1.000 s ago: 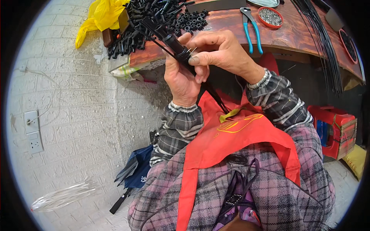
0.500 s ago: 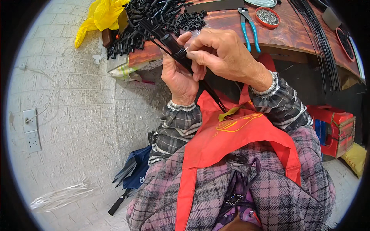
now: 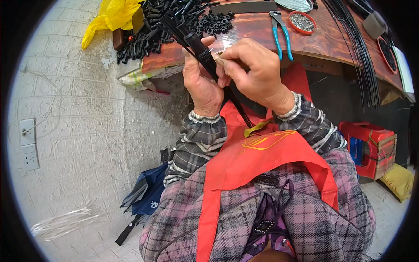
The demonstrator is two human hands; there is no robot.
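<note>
Shifted a little since a second ago: right hand (image 3: pixel 255 74) drawn closer over the black rod bundle (image 3: pixel 205 59), thumb and forefinger now pinching at its shaft instead of lying along it. Left hand (image 3: pixel 201 83) much as before, fingers (image 3: pixel 192 56) clenched around the bundle from below, thumb up beside the cylindrical black cap. Right-hand fingers (image 3: pixel 229 56) closed in a pinch on the same bundle, just beside the left thumb. Bundle held tilted, upper end fanning out toward the pile of black plastic parts (image 3: pixel 174 22), lower end running down between the wrists to the red apron (image 3: pixel 262 153).

Behind the hands, on the reddish-brown table (image 3: pixel 257 32): blue-handled pliers (image 3: pixel 281 32) lying lengthwise, near a round red dish (image 3: pixel 302 22) of small grey pieces. Long black thin rods (image 3: pixel 358 52) laid across the right part of the table. Yellow plastic bag (image 3: pixel 109 17) crumpled at the far left corner, touching the black pile.

Packages and fittings: red box-shaped case (image 3: pixel 371 148) on the floor at right, with a blue panel on its near face and a strap around it; yellow sack (image 3: pixel 399 181) just beside it. White wall socket plates (image 3: pixel 28 146), two stacked rectangles, at far left on the white brick wall. Folded dark blue umbrella (image 3: pixel 139 201) on the floor below, near a clear plastic wrapper (image 3: pixel 61 222).
</note>
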